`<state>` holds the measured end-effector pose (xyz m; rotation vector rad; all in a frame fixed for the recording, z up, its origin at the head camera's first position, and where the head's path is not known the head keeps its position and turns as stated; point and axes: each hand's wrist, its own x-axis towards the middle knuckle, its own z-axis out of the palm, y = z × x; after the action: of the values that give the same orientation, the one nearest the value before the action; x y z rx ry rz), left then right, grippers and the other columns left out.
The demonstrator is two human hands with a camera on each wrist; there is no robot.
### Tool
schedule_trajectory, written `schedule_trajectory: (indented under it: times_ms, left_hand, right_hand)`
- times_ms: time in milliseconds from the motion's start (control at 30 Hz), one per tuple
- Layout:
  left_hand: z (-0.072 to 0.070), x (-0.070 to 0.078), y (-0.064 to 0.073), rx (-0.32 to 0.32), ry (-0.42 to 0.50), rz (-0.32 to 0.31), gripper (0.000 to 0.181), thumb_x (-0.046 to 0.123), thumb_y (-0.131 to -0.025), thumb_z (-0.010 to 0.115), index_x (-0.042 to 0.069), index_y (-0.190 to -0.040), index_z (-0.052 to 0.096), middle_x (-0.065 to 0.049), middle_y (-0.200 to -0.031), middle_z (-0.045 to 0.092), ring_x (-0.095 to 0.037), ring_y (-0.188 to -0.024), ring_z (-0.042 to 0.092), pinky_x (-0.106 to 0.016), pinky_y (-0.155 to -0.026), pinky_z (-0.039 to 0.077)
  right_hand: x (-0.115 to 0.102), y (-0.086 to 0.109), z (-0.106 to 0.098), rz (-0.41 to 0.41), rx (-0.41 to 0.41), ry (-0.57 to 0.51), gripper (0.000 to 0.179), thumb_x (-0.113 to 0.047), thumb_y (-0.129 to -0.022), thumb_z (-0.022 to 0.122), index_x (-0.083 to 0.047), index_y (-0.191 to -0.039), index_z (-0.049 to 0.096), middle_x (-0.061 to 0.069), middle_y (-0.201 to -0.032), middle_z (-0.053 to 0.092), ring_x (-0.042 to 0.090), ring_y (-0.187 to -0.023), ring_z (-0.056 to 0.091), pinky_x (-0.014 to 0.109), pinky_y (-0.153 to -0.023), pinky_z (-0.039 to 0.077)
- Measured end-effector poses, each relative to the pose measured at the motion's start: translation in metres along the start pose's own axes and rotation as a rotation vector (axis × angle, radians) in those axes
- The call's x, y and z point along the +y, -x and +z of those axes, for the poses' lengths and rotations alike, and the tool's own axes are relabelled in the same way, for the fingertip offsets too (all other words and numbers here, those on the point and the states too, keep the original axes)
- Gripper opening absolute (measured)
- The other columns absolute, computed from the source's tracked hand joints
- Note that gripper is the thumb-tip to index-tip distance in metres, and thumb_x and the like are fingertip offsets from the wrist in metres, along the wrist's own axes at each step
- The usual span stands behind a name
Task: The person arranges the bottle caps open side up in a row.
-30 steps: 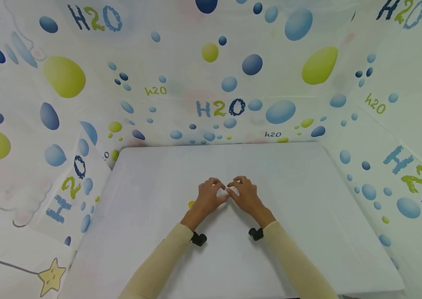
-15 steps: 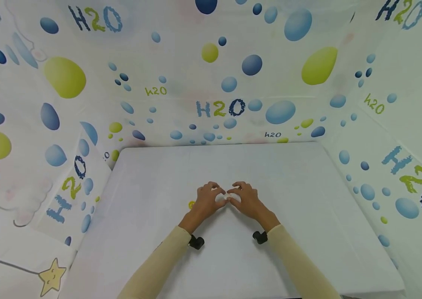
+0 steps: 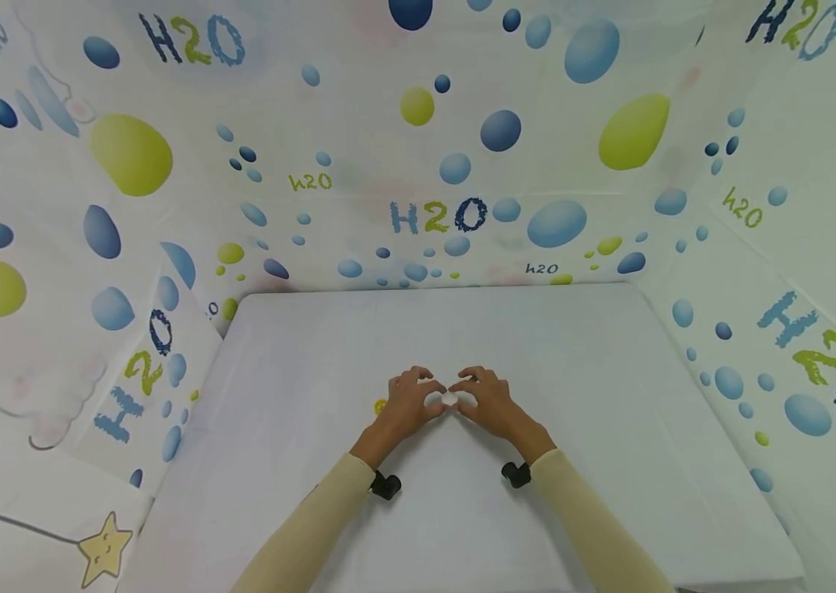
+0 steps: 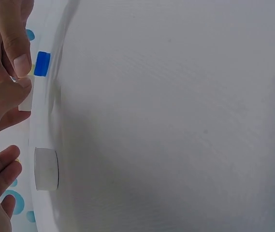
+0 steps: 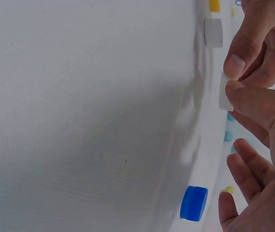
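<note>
Both hands meet in mid-table and pinch one small white cap (image 3: 450, 398) between thumbs and fingers. The left hand (image 3: 409, 402) grips one side of the cap and the right hand (image 3: 490, 401) the other. Seen edge-on in the right wrist view, the white cap (image 5: 226, 93) has both thumbs on its near face. A second white cap (image 4: 46, 169) stands on the table by the left hand. Near the right hand is a blue cap (image 5: 194, 203); the hands hide it in the head view. A yellow ring-like piece (image 3: 380, 406) lies just left of the left wrist.
The white tabletop (image 3: 573, 346) spreads around the hands. Behind it and at both sides hang white sheets (image 3: 358, 107) printed with blue and green drops. A small black device (image 3: 386, 486) sits at each wrist.
Both hands have drawn slightly nearer to the body with the white cap. More of the cap now shows between the fingertips. The yellow piece has stayed put.
</note>
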<state>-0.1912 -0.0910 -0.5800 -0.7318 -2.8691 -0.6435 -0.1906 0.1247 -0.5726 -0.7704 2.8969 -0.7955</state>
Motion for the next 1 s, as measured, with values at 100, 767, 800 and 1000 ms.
schedule_trajectory:
  times_ms: [100, 767, 800, 1000]
  left_hand:
    - [-0.0005, 0.0001, 0.0014, -0.002, 0.005, -0.001, 0.023, 0.033, -0.096, 0.080, 0.021, -0.115, 0.078, -0.016, -0.133, 0.061, -0.037, -0.124, 0.059, -0.062, -0.099, 0.043]
    - [0.0010, 0.0021, 0.0024, -0.036, -0.063, -0.002, 0.027, 0.037, -0.094, 0.081, 0.020, -0.116, 0.081, -0.013, -0.136, 0.061, -0.036, -0.127, 0.059, -0.059, -0.102, 0.042]
    - [0.0012, 0.0022, 0.0025, -0.034, -0.070, 0.001, 0.027, 0.038, -0.094, 0.081, 0.020, -0.115, 0.082, -0.012, -0.136, 0.061, -0.036, -0.126, 0.059, -0.059, -0.102, 0.042]
    - [0.0012, 0.0034, 0.0029, -0.030, -0.094, 0.012, 0.027, 0.038, -0.094, 0.081, 0.021, -0.115, 0.082, -0.012, -0.135, 0.061, -0.035, -0.126, 0.059, -0.058, -0.102, 0.043]
  right_hand:
    - [-0.0010, 0.0005, 0.0010, 0.005, 0.007, -0.004, 0.028, -0.024, -0.101, 0.074, -0.018, -0.128, 0.074, 0.012, -0.147, 0.053, 0.037, -0.134, 0.049, 0.059, -0.096, 0.040]
    - [-0.0066, 0.0046, 0.0062, -0.028, 0.049, 0.032, 0.023, -0.021, -0.097, 0.078, -0.016, -0.120, 0.076, 0.014, -0.143, 0.056, 0.038, -0.131, 0.054, 0.060, -0.094, 0.040]
    - [-0.0066, 0.0047, 0.0064, -0.029, 0.049, 0.034, 0.023, -0.021, -0.097, 0.078, -0.015, -0.120, 0.076, 0.014, -0.143, 0.056, 0.038, -0.130, 0.054, 0.060, -0.093, 0.040]
    - [-0.0054, 0.0047, 0.0088, -0.011, 0.033, 0.063, 0.024, -0.025, -0.098, 0.078, -0.016, -0.120, 0.076, 0.012, -0.145, 0.056, 0.035, -0.129, 0.055, 0.058, -0.094, 0.039]
